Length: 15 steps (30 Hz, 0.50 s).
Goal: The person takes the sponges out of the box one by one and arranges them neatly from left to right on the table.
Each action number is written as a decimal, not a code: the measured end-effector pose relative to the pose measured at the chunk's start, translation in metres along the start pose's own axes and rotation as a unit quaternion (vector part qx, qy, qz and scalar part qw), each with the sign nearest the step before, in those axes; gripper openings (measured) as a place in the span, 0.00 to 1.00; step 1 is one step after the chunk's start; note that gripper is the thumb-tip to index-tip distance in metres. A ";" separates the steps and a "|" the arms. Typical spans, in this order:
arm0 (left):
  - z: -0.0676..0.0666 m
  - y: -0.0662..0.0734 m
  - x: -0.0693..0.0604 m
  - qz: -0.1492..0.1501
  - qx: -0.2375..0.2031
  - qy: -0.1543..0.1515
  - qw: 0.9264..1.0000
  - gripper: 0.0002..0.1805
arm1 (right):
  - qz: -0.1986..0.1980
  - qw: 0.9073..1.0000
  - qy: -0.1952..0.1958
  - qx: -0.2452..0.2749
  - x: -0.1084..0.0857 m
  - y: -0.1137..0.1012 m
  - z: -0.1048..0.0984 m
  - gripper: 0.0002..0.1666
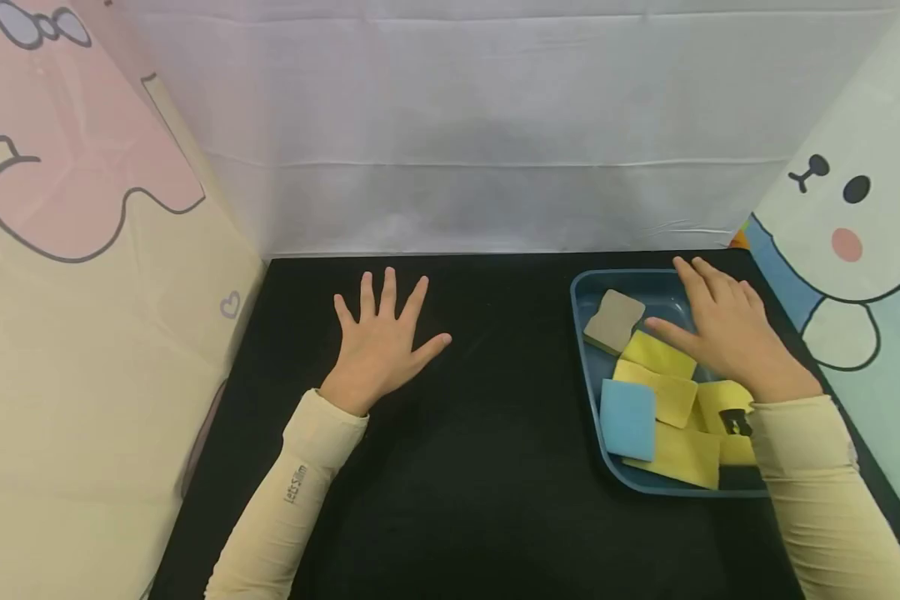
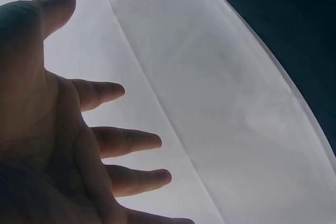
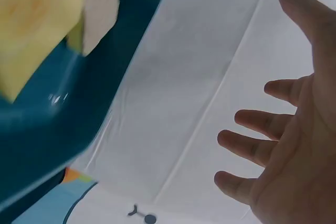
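My left hand [image 1: 378, 346] is held over the black table with its fingers spread and nothing in it. In the left wrist view the palm [image 2: 63, 129] faces the camera, also bare. Above the far right part of a blue tray [image 1: 581, 367] hovers my right hand [image 1: 731, 333], its fingers straight and holding nothing. Several flat yellow pieces [image 1: 675, 454], perhaps cloth or sponge, overlap in the tray. A light blue rectangular piece [image 1: 627, 419] lies at their left, and a grey-beige piece [image 1: 613, 321] is toward the back. The right forearm hides part of the tray.
The black table [image 1: 487, 467] extends between the arms. White fabric [image 1: 450, 133] hangs behind it. Printed cloth panels stand on the left [image 1: 82, 350] and the right [image 1: 862, 242]. One yellow piece bears a dark mark [image 1: 735, 422].
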<state>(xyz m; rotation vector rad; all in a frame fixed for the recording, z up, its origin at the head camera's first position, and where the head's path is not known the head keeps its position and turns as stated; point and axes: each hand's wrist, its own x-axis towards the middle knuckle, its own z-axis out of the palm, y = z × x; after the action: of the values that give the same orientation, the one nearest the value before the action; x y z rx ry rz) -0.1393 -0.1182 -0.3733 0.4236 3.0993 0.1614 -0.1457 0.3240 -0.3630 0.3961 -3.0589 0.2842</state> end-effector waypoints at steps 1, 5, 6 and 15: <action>0.000 0.000 0.000 0.001 0.001 0.001 1.000 0.49 | 0.005 1.000 -0.001 0.002 -0.001 0.005 0.000 0.59; 0.000 0.000 0.000 0.002 0.004 0.001 1.000 0.49 | 0.019 1.000 0.001 0.009 -0.002 0.023 -0.001 0.57; 0.000 0.000 0.000 0.001 0.005 0.001 1.000 0.49 | 0.022 1.000 0.002 0.012 -0.003 0.028 -0.001 0.56; 0.001 -0.001 -0.001 -0.002 0.006 -0.007 1.000 0.49 | 0.045 0.998 -0.009 0.041 -0.010 0.065 0.003 0.56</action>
<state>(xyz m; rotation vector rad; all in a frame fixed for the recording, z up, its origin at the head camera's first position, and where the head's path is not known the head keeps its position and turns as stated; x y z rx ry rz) -0.1386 -0.1193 -0.3743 0.4169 3.0881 0.1396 -0.1530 0.3880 -0.3784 0.2674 -3.0943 0.4121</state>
